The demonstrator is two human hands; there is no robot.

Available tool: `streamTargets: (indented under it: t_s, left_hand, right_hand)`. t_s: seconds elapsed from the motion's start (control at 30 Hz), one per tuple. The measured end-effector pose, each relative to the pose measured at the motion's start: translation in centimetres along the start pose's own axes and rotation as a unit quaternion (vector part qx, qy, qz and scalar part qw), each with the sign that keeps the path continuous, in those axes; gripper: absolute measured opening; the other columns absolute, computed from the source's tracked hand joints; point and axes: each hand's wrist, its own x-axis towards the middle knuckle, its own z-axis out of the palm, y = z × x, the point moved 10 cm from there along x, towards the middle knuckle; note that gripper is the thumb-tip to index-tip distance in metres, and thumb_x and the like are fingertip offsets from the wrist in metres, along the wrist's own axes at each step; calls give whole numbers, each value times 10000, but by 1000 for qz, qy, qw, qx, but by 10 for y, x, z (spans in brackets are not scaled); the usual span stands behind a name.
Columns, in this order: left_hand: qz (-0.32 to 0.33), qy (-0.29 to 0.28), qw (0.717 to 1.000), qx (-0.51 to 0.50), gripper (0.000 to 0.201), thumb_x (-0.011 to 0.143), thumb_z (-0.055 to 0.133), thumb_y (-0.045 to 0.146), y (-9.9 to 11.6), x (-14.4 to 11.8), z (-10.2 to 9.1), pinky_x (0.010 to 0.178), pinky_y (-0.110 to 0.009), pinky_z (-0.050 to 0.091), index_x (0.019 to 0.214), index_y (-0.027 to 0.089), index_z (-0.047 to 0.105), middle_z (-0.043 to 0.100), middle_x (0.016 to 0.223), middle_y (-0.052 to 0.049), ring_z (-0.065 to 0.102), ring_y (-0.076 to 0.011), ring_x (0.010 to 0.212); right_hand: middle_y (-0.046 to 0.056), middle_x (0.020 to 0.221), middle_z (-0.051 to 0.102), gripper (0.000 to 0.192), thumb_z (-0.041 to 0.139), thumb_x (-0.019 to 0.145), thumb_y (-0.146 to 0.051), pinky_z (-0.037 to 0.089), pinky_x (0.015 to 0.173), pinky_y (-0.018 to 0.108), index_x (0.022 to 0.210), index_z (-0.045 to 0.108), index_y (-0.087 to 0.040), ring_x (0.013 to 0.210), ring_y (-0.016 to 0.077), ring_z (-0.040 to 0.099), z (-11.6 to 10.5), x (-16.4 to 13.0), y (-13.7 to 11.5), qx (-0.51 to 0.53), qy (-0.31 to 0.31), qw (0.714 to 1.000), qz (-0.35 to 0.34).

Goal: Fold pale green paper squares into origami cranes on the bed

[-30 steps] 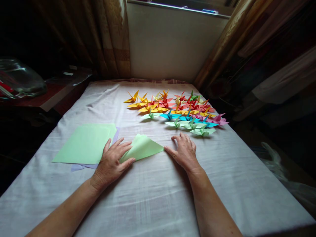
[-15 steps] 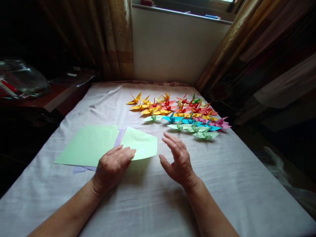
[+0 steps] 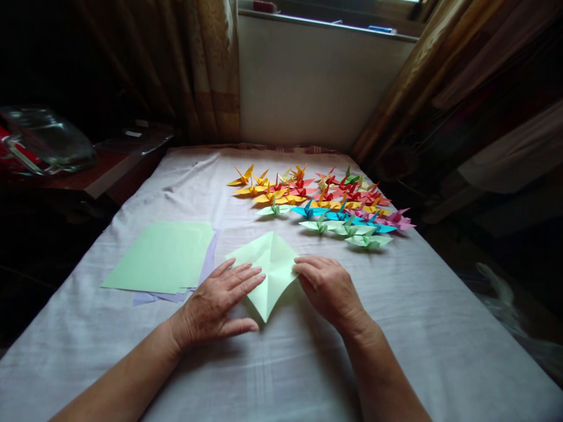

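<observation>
A square sheet of light green paper (image 3: 276,264) stands cornerwise in front of me, with a crease down its middle. My right hand (image 3: 328,287) pinches its right corner between thumb and fingers. Across the left part of the sheet lies my left hand (image 3: 224,299), fingers stretched out and thumb apart. To the left is a stack of green paper sheets (image 3: 162,255), with purple sheets (image 3: 209,261) showing from under it.
Folded paper cranes (image 3: 308,211) in yellow, red, blue, pink and green stand in rows at the back right of the cloth-covered table (image 3: 272,375). A glass jar (image 3: 53,140) lies on a dark side surface at left. Curtains (image 3: 211,70) hang behind.
The single green sheet has moved right, away from the stack, and turned cornerwise. My right hand has closed on its right corner. My left hand has shifted right and spread its fingers.
</observation>
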Motion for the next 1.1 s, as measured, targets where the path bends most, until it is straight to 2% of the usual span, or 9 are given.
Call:
streamTargets:
  t_s: [0.1, 0.23, 0.37, 0.5, 0.6, 0.73, 0.83, 0.97, 1.1]
  left_hand:
    - [-13, -33, 999, 18, 908, 834, 552, 751, -13, -1, 7, 1209, -589, 161, 1536, 208, 362, 461, 1531, -165, 373, -377, 1444]
    - [-40, -37, 998, 20, 717, 894, 572, 641, -23, -3, 11, 1203, -621, 119, 1476, 238, 458, 538, 1478, -125, 426, -373, 1411]
    - [-50, -23, 998, 25, 440, 979, 531, 448, -22, -4, 12, 1190, -601, 188, 1374, 258, 564, 614, 1406, -87, 529, -326, 1337]
    - [-57, 19, 997, 57, 302, 1020, 450, 315, -20, 3, 6, 1117, -602, 317, 1223, 244, 662, 699, 1284, -70, 644, -311, 1195]
    - [-58, 60, 994, 69, 308, 1030, 408, 273, -19, 7, -3, 1087, -573, 371, 1103, 231, 704, 751, 1170, -55, 686, -290, 1116]
    - [-55, 92, 992, 59, 284, 1012, 417, 235, -14, 6, -16, 1108, -502, 378, 991, 217, 700, 776, 1052, -33, 694, -239, 1084]
    - [-69, 98, 992, 36, 238, 1001, 434, 220, -14, 4, -21, 1084, -442, 413, 956, 211, 668, 765, 911, -4, 720, -177, 901]
    - [-94, 144, 984, 43, 182, 1002, 462, 245, -19, -1, -25, 963, -403, 502, 1083, 190, 616, 726, 830, -6, 688, -171, 749]
    - [-126, 147, 979, 62, 409, 1004, 486, 297, -28, -2, -22, 768, -359, 557, 1389, 164, 457, 681, 811, -25, 658, -201, 749]
  right_hand:
    - [30, 1046, 766, 236, 536, 872, -84, 464, 801, 266, 897, 712, -238, 920, 183, 689, 9, -2, 23, 10, -42, 998, 45]
    - [23, 948, 753, 287, 512, 794, -29, 459, 757, 249, 909, 678, -233, 855, 179, 674, 23, -4, 32, 33, -97, 992, 73]
    - [55, 1020, 734, 279, 518, 767, -17, 477, 860, 285, 904, 659, -215, 989, 207, 665, 29, -6, 30, 59, -107, 990, 72]
    - [53, 1076, 740, 277, 565, 769, -30, 454, 994, 355, 921, 687, -227, 1169, 246, 619, 28, -6, 30, 55, -96, 992, 66]
    - [20, 1094, 756, 256, 617, 807, -67, 445, 1005, 369, 930, 734, -259, 1109, 231, 647, 26, -5, 28, 56, -92, 993, 49]
    - [10, 1048, 770, 142, 651, 892, -210, 460, 899, 335, 869, 773, -278, 980, 208, 669, 23, -5, 30, 56, -97, 992, 61]
    - [20, 999, 766, 132, 648, 900, -236, 449, 848, 307, 864, 773, -260, 937, 198, 658, 26, -6, 30, 57, -130, 986, 83]
    - [37, 943, 738, 184, 578, 929, -234, 428, 802, 274, 868, 751, -227, 910, 180, 642, 30, -8, 30, 60, -162, 978, 119]
    - [41, 934, 726, 194, 537, 949, -251, 402, 772, 272, 898, 720, -211, 890, 181, 630, 30, -8, 34, 51, -166, 972, 158]
